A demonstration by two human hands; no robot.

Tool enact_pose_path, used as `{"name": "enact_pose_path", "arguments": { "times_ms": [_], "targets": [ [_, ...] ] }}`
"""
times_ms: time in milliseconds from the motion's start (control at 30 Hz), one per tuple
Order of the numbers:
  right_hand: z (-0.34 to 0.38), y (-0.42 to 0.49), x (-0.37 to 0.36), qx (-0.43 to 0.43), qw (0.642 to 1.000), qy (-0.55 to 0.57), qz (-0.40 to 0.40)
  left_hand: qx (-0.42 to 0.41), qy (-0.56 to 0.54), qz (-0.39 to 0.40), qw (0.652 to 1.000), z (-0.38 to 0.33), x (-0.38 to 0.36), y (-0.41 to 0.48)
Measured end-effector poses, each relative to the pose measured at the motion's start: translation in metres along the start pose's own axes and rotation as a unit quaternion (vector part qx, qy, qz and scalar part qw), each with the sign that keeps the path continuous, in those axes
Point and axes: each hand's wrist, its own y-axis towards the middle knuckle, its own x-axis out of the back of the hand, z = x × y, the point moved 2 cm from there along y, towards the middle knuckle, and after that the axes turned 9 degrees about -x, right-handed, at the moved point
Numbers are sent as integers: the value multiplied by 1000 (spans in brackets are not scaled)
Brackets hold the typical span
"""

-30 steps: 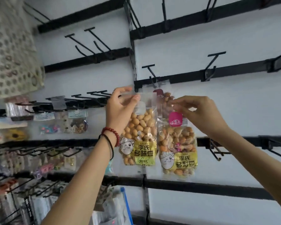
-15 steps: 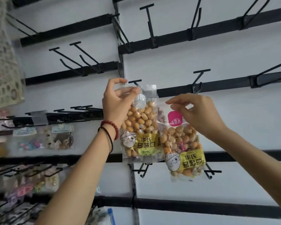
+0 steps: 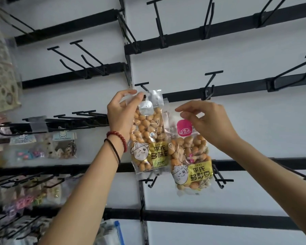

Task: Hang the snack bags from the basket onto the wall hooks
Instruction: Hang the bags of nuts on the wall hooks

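Note:
Two clear snack bags of tan coated nuts with yellow labels are up against the white wall. My left hand [image 3: 121,112] pinches the top flap of the left snack bag [image 3: 147,137], whose hole sits right at the tip of a black wall hook [image 3: 143,86]. My right hand [image 3: 204,121] grips the upper part of the right snack bag [image 3: 190,156], which carries a pink sticker and hangs lower, to the right. An empty hook [image 3: 210,84] juts out above the right hand. The basket is out of sight.
Black rails with several empty hooks [image 3: 157,23] cross the wall above, below and to the right. At the left, hooks hold small packaged trinkets [image 3: 60,145]. A patterned woven panel [image 3: 2,76] hangs at the far left. More packets [image 3: 111,234] show at the bottom.
The left bag has risen so its top hole meets the hook tip. My right hand and its bag have shifted slightly right and apart from the left bag. The view has tilted upward.

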Motion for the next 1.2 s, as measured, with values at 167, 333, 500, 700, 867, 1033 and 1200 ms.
{"name": "enact_pose_path", "arguments": {
  "times_ms": [167, 333, 500, 700, 867, 1033, 1200],
  "targets": [
    [2, 0, 0, -18, 1000, 24, 0, -4, 43, 23, 999, 8, -3, -2],
    [13, 11, -2, -31, 997, 77, -2, -66, 109, 9, 992, 8, 0, -5],
    [35, 31, -17, -50, 988, 148, 12, -111, 162, -17, 980, -1, 16, -8],
    [53, 49, -48, -73, 980, 184, 17, -25, 150, 87, 985, -10, 21, -6],
    [60, 57, -60, -98, 974, 205, 24, -10, 116, 67, 991, -1, 29, 2],
    [57, 52, -61, -145, 951, 269, 50, 7, 117, 68, 991, 11, 29, 4],
    [55, 60, -57, -193, 937, 286, 57, -12, 104, 74, 992, 6, 24, 3]
  ]
}}
